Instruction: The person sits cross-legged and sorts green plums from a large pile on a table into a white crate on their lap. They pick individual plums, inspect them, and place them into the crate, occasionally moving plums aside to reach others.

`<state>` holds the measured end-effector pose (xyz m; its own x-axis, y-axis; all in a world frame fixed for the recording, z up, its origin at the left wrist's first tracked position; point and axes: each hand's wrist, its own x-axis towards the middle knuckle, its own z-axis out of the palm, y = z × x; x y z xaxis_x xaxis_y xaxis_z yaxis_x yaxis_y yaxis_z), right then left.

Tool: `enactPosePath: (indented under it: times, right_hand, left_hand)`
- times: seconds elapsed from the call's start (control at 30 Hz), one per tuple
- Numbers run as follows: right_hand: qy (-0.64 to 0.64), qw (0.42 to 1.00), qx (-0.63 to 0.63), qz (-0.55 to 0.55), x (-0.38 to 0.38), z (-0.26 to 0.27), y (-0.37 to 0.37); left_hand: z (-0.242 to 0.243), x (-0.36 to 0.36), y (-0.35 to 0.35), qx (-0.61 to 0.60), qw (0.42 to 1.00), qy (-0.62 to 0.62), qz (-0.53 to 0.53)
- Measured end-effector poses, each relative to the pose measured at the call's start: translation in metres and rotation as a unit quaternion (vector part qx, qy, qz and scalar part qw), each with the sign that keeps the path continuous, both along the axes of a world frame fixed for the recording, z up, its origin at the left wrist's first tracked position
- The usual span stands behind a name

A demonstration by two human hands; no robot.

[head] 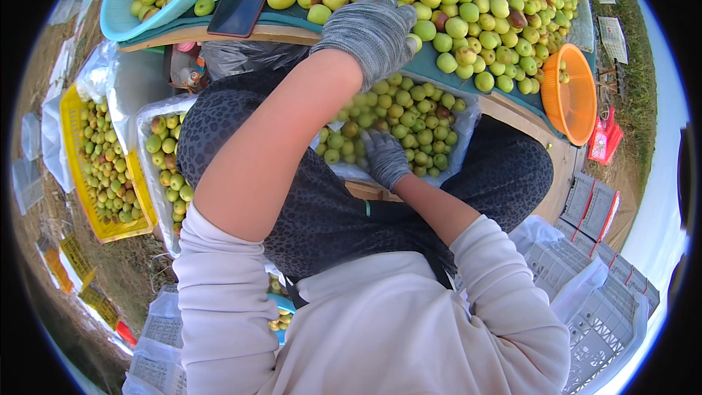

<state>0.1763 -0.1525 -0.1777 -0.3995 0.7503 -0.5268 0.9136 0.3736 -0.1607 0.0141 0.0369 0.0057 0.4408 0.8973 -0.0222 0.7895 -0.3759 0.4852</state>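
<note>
My left hand (373, 38), in a grey knit glove, reaches over the near edge of a big heap of green jujubes (488, 16), some with brown patches. A green jujube (415, 44) shows between its thumb and curled fingers. Lower down, my right hand (386, 159), also gloved in grey, lies in a plastic-lined crate (466, 126) between my knees. Its fingers are spread over the green jujubes (414, 126) in that crate, and some fruit by the fingertips is blurred. The heap rests on a table covered with dark green cloth (439, 74).
A light blue basket (112, 16) of jujubes and a smartphone (241, 5) occupy the table's left side. An orange basket (570, 99) sits at its right edge. On the left are a lined crate (145, 115) and a yellow crate (145, 192) of fruit. Grey crates (598, 307) stand right.
</note>
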Motion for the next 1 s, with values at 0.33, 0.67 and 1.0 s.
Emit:
enactPosePath:
  times: [0.33,0.67,1.0]
  right_hand:
    - [-0.013,0.976,-0.173,-0.131,-0.023,0.009,0.033]
    - [0.197,0.874,-0.054,-0.440,0.001,0.000,0.041]
    - [-0.046,0.990,-0.081,-0.108,-0.019,0.005,0.030]
  left_hand:
    - [-0.001,0.001,0.000,-0.006,1.000,0.024,0.000]
    - [-0.002,0.003,0.001,-0.001,0.999,0.031,-0.011]
    - [0.003,0.000,0.003,-0.035,0.998,0.054,0.003]
